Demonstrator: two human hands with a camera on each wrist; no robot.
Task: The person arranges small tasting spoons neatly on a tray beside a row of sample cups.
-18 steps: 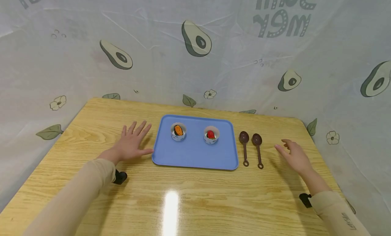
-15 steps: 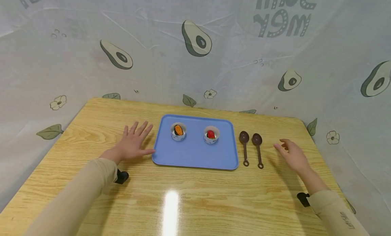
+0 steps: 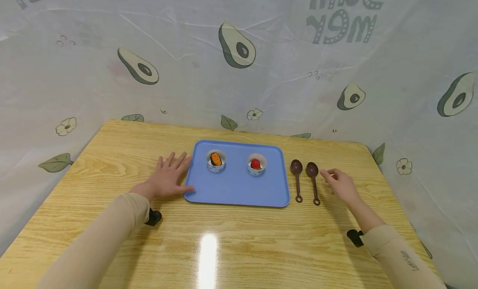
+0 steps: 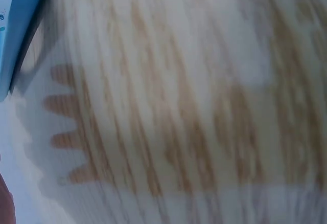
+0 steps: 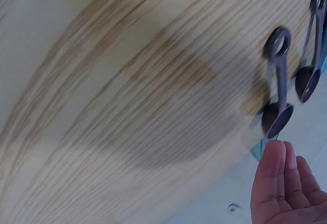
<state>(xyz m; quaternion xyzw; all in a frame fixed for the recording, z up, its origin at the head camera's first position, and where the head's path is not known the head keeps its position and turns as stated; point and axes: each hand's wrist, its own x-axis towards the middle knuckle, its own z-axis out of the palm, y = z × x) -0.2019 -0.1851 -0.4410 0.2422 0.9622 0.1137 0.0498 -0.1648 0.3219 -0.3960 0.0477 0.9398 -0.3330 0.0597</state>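
My left hand (image 3: 164, 182) is spread beside the left edge of a blue tray (image 3: 235, 191), its thumb extending over the tray's lower left corner; contact cannot be made out. Two small paper cups stand on the tray. The left cup (image 3: 215, 169) holds an orange-topped sushi piece (image 3: 215, 159), the right cup (image 3: 256, 172) a red-topped one (image 3: 255, 164). Just right of two brown spoons, my right hand (image 3: 342, 187) hovers with nothing in its grasp, fingers slightly bent. Its fingertips are near the bowl of the right spoon (image 3: 314, 183); the left spoon (image 3: 297, 179) lies alongside.
The wooden table (image 3: 239, 247) ends at the back against a pale curtain (image 3: 179, 89) printed with avocados, which also hangs at both sides. A bright light reflection lies on the front of the tabletop. Black wrist cameras sit under both forearms.
My right hand has moved left, closer to the right spoon. My left hand has shifted right, so its thumb now overlaps the tray's edge. Tray, cups and spoons stay in place.
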